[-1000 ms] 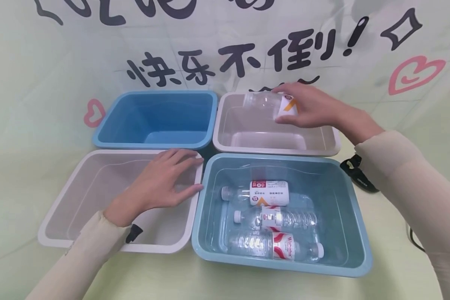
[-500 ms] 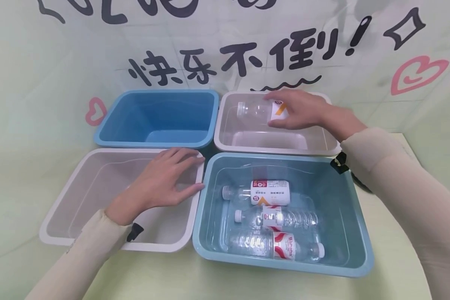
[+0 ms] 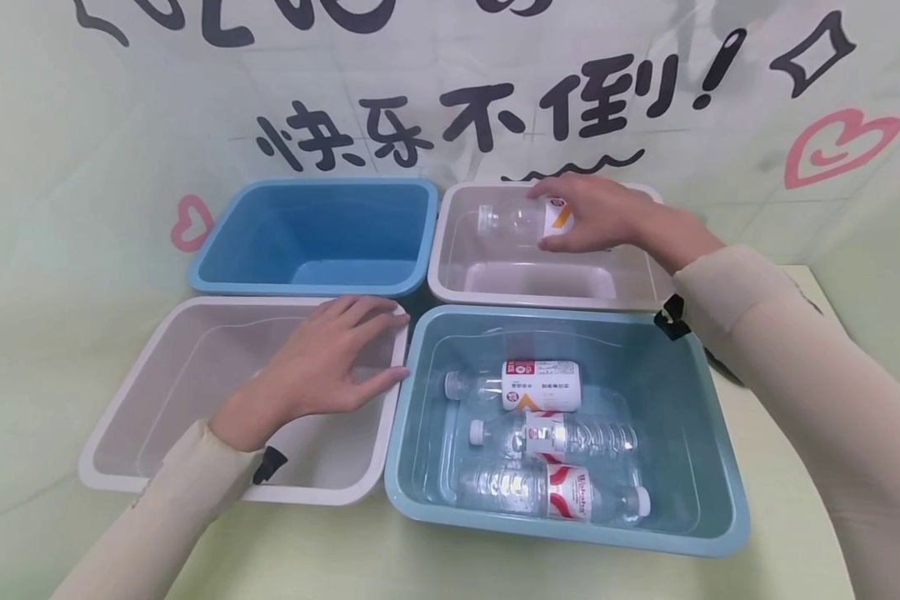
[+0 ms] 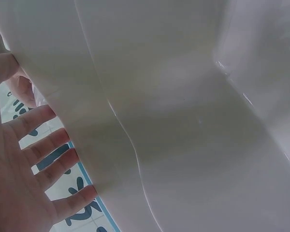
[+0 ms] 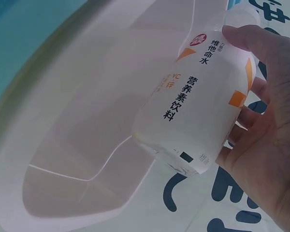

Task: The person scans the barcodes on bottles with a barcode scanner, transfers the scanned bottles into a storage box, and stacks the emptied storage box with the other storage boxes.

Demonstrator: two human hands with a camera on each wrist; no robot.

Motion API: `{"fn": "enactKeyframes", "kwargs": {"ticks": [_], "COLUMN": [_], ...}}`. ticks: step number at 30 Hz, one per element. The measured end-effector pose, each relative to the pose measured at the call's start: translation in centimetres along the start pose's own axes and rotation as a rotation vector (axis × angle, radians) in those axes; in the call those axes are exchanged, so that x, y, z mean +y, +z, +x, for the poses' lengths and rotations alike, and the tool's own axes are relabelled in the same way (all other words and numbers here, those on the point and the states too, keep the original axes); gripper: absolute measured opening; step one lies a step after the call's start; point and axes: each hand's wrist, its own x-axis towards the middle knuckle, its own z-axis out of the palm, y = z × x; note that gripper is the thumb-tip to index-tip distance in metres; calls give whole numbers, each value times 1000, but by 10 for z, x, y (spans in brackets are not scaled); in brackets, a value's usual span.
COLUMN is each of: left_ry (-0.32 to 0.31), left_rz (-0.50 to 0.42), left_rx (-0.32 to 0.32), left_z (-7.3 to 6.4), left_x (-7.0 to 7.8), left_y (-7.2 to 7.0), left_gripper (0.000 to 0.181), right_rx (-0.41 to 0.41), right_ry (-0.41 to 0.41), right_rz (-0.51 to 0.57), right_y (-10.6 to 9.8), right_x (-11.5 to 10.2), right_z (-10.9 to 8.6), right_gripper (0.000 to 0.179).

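My right hand (image 3: 596, 215) grips a clear plastic drink bottle (image 3: 516, 222) with a white and orange label. It holds the bottle on its side over the pale pink bin (image 3: 540, 301) at the back right, cap end to the left. The right wrist view shows the bottle's label (image 5: 198, 96) with the thumb and fingers around it. My left hand (image 3: 322, 362) is spread over the front left pale bin (image 3: 307, 493), fingertips at its right rim. In the left wrist view, the fingers of the left hand (image 4: 24, 179) lie loosely extended by the bin wall.
At the front right, a blue-green bin (image 3: 570, 533) contains a white-labelled bottle (image 3: 542, 386) and two red-and-white-labelled bottles (image 3: 543, 435), all lying down. A blue bin (image 3: 307, 291) stands at the back left. Behind the bins hangs a white printed cloth (image 3: 195, 108).
My right hand has moved left and slightly down with the bottle, further over the back right bin, then stays nearly still. The left hand keeps its place.
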Motion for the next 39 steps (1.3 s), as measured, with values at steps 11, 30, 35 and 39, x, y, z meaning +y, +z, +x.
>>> {"fn": "enactKeyframes", "kwargs": {"ticks": [11,30,35,39], "left_ry": [2,-8,-4,-6], "left_rz": [-1,-4,-2,-4], "left_rx": [4,-1,2,-1], "left_z": [0,1,0,1], "left_x": [0,-1,-1,-1], "left_y": [2,2,2,2], "left_gripper": [67,66,66,66], "right_rx": [23,-20,-13,19], "right_ry": [-6,-48,-65,-107], "right_rz": [35,10,-3,-29], "right_y": [-2,-4,0,7], "right_x": [0,-13,-19,-27], "right_z": [3,-11,-18,-22], "right_gripper": [64,56,53,49]}}
